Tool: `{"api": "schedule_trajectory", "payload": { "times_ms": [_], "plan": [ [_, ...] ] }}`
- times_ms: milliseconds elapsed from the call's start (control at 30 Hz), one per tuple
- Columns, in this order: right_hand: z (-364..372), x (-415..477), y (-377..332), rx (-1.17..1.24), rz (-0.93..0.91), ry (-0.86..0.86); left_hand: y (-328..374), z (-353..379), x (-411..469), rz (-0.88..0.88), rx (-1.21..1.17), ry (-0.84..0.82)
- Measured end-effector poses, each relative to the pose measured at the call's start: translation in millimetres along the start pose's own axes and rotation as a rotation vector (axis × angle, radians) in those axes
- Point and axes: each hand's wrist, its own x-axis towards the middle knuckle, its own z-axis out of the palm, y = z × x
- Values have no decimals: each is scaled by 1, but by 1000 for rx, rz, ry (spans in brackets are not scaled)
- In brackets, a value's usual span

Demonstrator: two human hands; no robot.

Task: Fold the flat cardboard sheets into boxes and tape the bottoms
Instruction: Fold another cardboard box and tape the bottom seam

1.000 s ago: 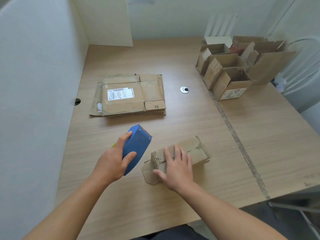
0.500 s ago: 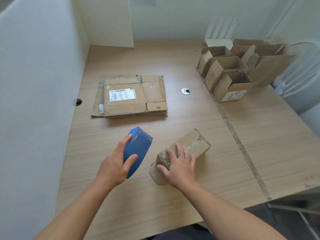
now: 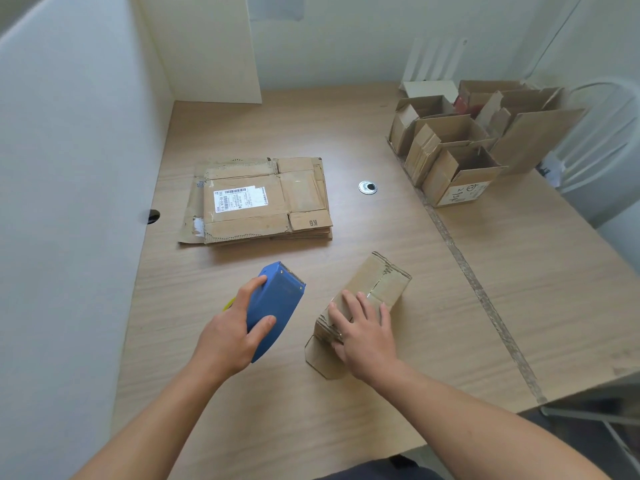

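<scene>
A small folded cardboard box [image 3: 377, 284] lies on its side on the wooden table [image 3: 346, 410], one flap spread flat toward me. My right hand [image 3: 363, 336] rests on top of its near end, fingers spread and pressing down, thumb at the side. My left hand [image 3: 230, 336] grips a blue tape dispenser [image 3: 275, 304] just left of the box, its toothed edge pointing away from me. A stack of flat cardboard sheets [image 3: 258, 200], the top one with a white label, lies farther back on the table.
Several folded open boxes [image 3: 460, 157] stand grouped at the back right. A round metal cable grommet [image 3: 367, 187] sits between them and the flat stack. A white partition [image 3: 69, 168] walls the left side. A tape seam [image 3: 481, 292] runs along the table's right part.
The box has turned under my right hand, its far end swinging away from me and to the right. The tape dispenser in my left hand has stayed about where it was.
</scene>
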Motion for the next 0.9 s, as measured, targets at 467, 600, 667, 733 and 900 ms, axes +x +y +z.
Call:
{"api": "schedule_trajectory", "payload": {
  "times_ms": [467,600,667,733,900],
  "plan": [
    [-1,20,37,55,-323,25,3,-5,-1,79,158,-59],
    [-4,18,54,74,-455,-35,6,-8,-5,269,310,-70],
    [-5,13,62,157,-445,-25,4,-8,-6,410,340,-65],
    [-10,5,66,301,-418,73,3,-7,-6,541,416,-56],
    [-37,-7,59,823,-138,280,10,-4,-5,798,466,-49]
  ]
}}
